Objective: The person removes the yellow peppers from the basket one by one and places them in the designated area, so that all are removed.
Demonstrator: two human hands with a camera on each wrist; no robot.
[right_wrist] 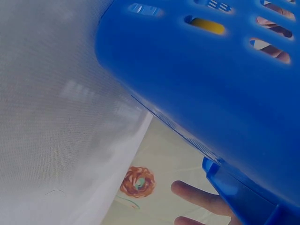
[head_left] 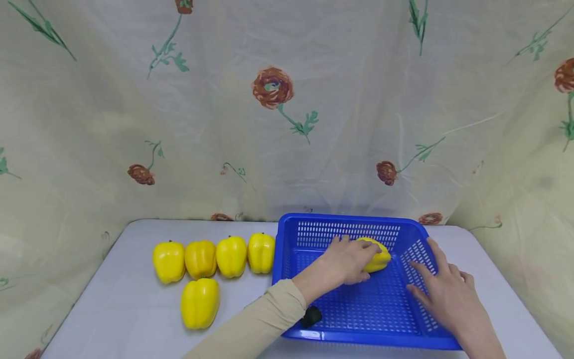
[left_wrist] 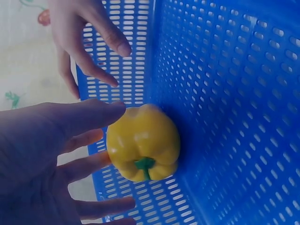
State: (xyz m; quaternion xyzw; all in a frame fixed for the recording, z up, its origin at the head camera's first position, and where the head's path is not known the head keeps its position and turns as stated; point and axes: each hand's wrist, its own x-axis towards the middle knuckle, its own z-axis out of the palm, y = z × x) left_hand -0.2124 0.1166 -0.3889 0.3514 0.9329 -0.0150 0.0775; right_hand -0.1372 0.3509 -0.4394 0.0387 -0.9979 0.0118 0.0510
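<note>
My left hand (head_left: 352, 259) reaches into a blue plastic basket (head_left: 358, 340). Its fingers are spread and mostly straight beside a yellow bell pepper (left_wrist: 143, 143) with a green stem, which lies toward the basket's far right corner. In the left wrist view the thumb tip overlaps the pepper's edge. At the basket's right rim is my right hand (head_left: 453, 294), its fingers extended and apart, some inside the wall and some outside. Extended fingers (right_wrist: 201, 199) show beyond the rim in the right wrist view.
Several yellow peppers (head_left: 231, 257) stand in a row on the white table (head_left: 116, 299) left of the basket. Another pepper (head_left: 200, 303) sits in front of that row. Behind the table hangs a flowered curtain (head_left: 341, 124).
</note>
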